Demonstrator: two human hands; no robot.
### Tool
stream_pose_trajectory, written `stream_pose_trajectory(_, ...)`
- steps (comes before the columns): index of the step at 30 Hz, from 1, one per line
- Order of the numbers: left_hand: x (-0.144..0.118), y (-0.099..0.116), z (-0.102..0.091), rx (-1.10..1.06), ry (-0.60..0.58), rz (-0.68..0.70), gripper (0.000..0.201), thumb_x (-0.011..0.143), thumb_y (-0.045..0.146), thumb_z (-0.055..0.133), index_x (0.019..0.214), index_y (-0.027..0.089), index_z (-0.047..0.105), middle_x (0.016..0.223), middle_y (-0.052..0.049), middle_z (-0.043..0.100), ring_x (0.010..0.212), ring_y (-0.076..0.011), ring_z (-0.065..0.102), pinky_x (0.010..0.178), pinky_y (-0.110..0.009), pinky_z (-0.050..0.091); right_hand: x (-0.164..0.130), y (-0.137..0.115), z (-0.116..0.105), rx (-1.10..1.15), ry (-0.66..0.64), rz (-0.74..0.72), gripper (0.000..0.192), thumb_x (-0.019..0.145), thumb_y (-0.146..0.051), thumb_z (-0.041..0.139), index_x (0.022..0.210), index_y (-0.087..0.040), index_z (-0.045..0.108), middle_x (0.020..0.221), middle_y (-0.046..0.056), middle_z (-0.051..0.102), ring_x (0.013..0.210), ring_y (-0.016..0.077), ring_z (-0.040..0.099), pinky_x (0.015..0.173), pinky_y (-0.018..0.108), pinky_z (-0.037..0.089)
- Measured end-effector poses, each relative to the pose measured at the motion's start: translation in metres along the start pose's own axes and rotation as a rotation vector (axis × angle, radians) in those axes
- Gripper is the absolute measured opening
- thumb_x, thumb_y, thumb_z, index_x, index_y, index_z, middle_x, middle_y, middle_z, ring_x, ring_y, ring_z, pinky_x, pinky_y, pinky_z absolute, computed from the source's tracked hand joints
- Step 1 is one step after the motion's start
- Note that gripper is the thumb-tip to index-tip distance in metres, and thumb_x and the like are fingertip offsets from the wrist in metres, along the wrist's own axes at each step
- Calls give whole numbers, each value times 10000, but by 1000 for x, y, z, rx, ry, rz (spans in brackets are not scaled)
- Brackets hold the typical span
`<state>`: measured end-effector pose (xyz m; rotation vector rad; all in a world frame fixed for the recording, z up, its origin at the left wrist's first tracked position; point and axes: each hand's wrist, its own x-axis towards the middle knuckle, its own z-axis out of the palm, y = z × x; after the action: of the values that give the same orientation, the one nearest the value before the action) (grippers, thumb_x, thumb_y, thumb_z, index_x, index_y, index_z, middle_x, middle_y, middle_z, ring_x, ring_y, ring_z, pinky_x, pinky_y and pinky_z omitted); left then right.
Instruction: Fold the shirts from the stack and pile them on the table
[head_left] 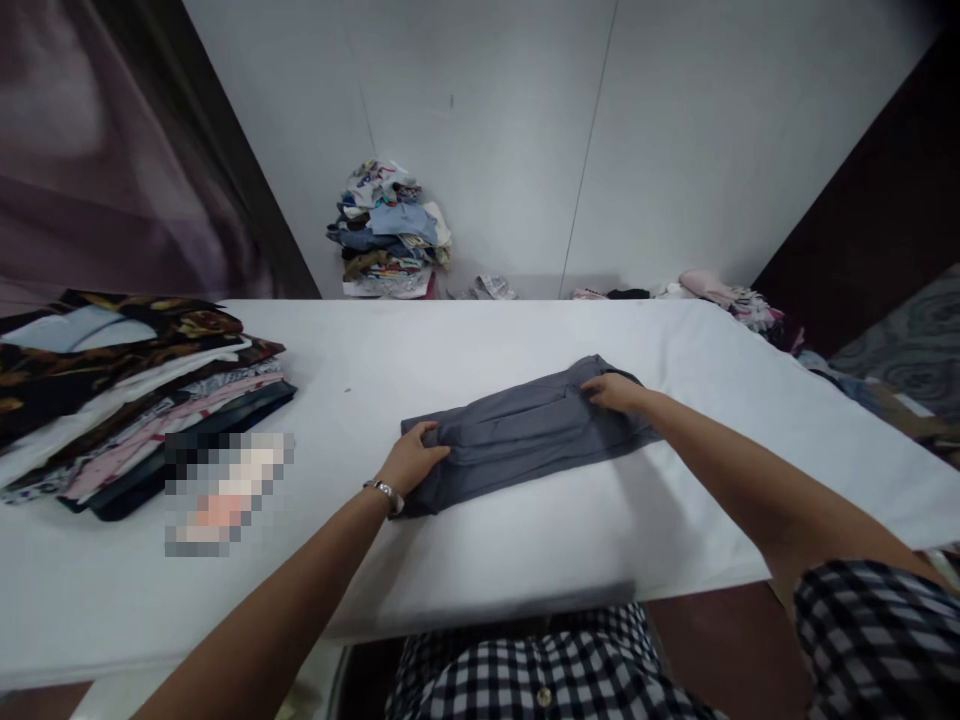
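Note:
A dark grey garment (517, 425) lies folded into a long strip across the white table, slanting up to the right; its exact kind cannot be made out. At its left end rests my left hand (412, 458), thumb and forefinger apart on the cloth, with a metal watch or bracelet (386, 494) on the wrist. My right hand (613, 391) is at the far right end, its fingertips drawn together on the upper layer of the cloth.
Folded clothes (172, 400) form a stack at the left on the white tablecloth (525, 560). A taller clothes pile (394, 230) stands by the back wall. More loose clothes (739, 300) lie past the right back edge. A blurred-out patch (229, 495) covers something beside the left stack.

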<state>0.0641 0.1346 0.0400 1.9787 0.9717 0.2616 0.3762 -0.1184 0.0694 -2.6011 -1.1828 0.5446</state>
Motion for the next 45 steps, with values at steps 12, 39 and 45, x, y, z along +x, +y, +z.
stream_pose_trajectory(12,11,26,-16,-661,-397,-232,180,667,227,595,824,174,665,796,-57,723,719,-198,672,738,-334,549,8,21,-36,437,220,122,255,867,-217,472,1058,-141,623,607,28,612,550,135,575,514,213,428)
stream_pose_trajectory(39,37,-25,-24,92,-3,-83,253,692,263,693,929,175,687,886,-50,723,859,-202,651,773,-280,479,64,55,8,-21,444,291,236,786,-316,582,912,-189,736,953,117,712,878,267,635,683,318,442)
stream_pose_trajectory(45,31,-27,-22,403,156,-32,340,823,382,555,1045,145,657,1100,-133,675,1030,-251,619,899,-337,445,70,52,13,108,493,220,351,801,-253,522,1087,-123,678,1076,136,683,982,250,623,872,325,456)
